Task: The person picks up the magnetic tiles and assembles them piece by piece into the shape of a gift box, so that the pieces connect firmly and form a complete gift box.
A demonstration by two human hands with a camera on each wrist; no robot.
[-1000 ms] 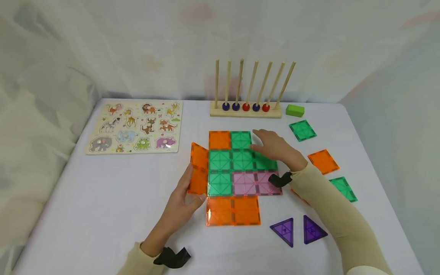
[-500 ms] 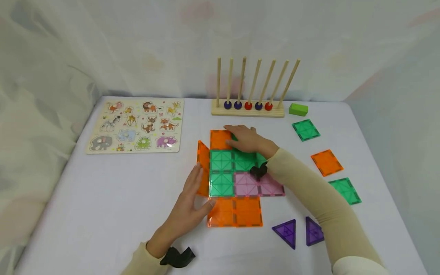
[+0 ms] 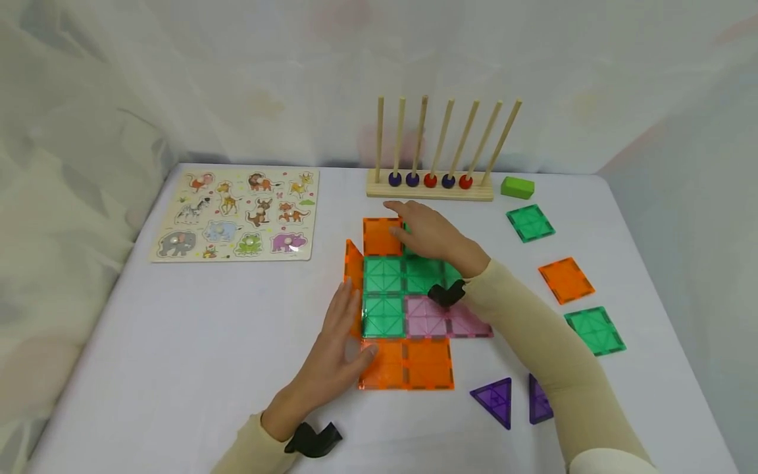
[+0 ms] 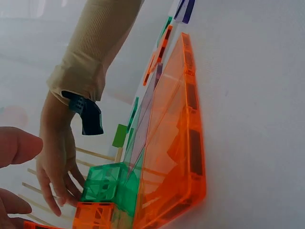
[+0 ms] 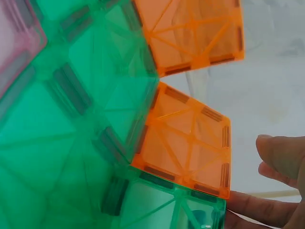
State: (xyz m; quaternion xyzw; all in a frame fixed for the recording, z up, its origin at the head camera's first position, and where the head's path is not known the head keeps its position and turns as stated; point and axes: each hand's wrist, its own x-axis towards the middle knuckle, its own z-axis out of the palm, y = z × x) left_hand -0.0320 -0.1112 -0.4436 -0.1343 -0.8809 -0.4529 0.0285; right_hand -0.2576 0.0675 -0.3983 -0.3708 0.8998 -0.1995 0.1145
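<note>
Joined sheet of translucent square plastic tiles, green, pink and orange (image 3: 383,317): on the white cloth-covered table (image 3: 225,342), between the hands. The left-side orange tile pair (image 3: 354,264) tilts up; the far orange tile (image 5: 186,143) and its green neighbour (image 5: 157,205) appear raised too.

Hands: apart. Left hand (image 3: 328,365), fingers extended, rests against the tilted pair. Right hand (image 3: 435,232) has fingers behind the raised green tile, thumb clear of it; neither clamps.

Handling (judged): light, stiff, smooth, somewhat slippery; dark edge strips suggest magnets, so seams probably hinge and part easily. Best hold: outer edges, fingers supporting from behind.

Surroundings: wooden peg rack with beads (image 3: 429,192) just beyond right hand; green block (image 3: 518,187) beside it; animal puzzle board (image 3: 265,255) well apart, left. Loose tiles (image 3: 566,280) and purple triangles (image 3: 494,401) right and near. Right forearm obstructs, covering part of the sheet.
</note>
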